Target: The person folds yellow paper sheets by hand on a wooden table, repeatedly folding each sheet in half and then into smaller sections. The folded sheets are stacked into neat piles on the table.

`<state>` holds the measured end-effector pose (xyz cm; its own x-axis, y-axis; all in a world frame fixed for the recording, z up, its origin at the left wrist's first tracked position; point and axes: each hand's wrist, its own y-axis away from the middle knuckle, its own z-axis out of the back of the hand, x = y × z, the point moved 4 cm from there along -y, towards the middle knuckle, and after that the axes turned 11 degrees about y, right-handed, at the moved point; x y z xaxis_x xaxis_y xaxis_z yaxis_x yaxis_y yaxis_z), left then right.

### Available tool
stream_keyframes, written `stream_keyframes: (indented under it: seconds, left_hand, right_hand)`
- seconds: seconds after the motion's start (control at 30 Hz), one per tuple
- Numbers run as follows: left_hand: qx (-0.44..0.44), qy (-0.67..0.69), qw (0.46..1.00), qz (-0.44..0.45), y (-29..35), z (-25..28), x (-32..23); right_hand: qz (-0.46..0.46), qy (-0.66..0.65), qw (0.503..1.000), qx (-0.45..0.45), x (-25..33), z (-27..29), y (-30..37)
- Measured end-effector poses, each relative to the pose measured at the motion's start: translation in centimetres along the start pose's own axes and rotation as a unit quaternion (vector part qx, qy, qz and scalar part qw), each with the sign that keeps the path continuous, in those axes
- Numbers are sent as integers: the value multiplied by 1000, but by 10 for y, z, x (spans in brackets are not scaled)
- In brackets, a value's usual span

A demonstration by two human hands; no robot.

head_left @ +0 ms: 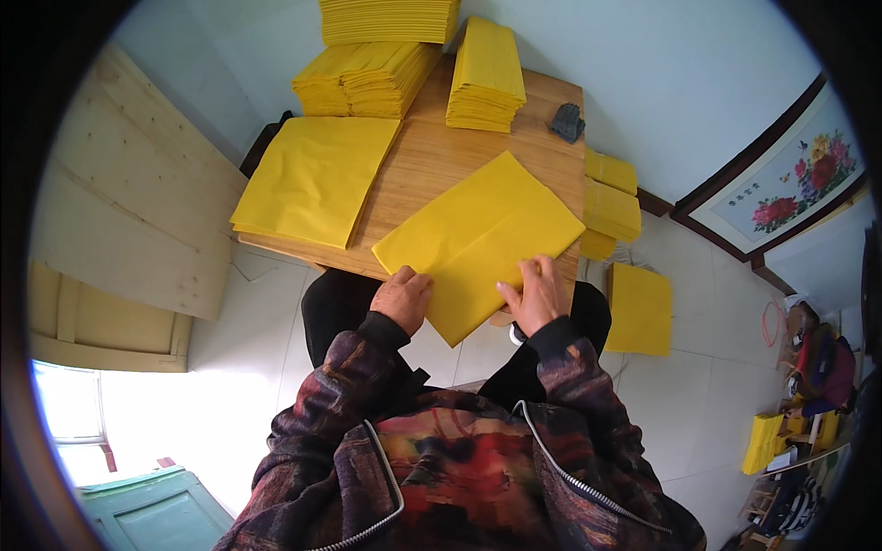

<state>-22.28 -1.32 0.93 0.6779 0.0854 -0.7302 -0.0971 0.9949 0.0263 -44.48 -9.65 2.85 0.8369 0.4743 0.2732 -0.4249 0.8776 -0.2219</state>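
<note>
A flat, paper-like yellow sheet (496, 234) lies askew at the front of the wooden table, and its near corner hangs out past the table edge above my lap. My left hand (404, 298) has its fingers curled on the sheet's lower left edge. At the lower right edge, my right hand (537, 292) grips the sheet, its thumb pointing left across the surface. A faint crease runs over the middle of the sheet. To the left sits a flat pile of wider yellow sheets (317, 179).
Folded yellow stacks (487, 73) stand at the back of the wooden table (418, 165), beside a dark grey lump (567, 122). Yellow bundles (614, 209) are stacked off the table's right side, near a yellow block (640, 310) on the floor. A framed flower picture (781, 174) leans right.
</note>
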Motion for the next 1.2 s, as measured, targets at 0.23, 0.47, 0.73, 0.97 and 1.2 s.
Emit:
stream_keyframes:
  seconds: [0.23, 0.47, 0.73, 0.97, 1.2]
  left_hand:
    - [-135, -102, 983, -65, -3, 36, 3]
    - [-119, 32, 987, -105, 27, 23, -2]
    - [1, -158, 972, -175, -34, 23, -1]
    - [84, -190, 969, -135, -56, 12, 5]
    - [19, -225, 973, -47, -13, -30, -30]
  right_hand:
    - [43, 44, 996, 57, -27, -16, -52]
    - [271, 47, 941, 197, -39, -29, -137]
    - [278, 130, 952, -16, 0, -21, -169]
    - [85, -45, 993, -73, -52, 32, -68]
    - [115, -32, 992, -35, -49, 8, -26]
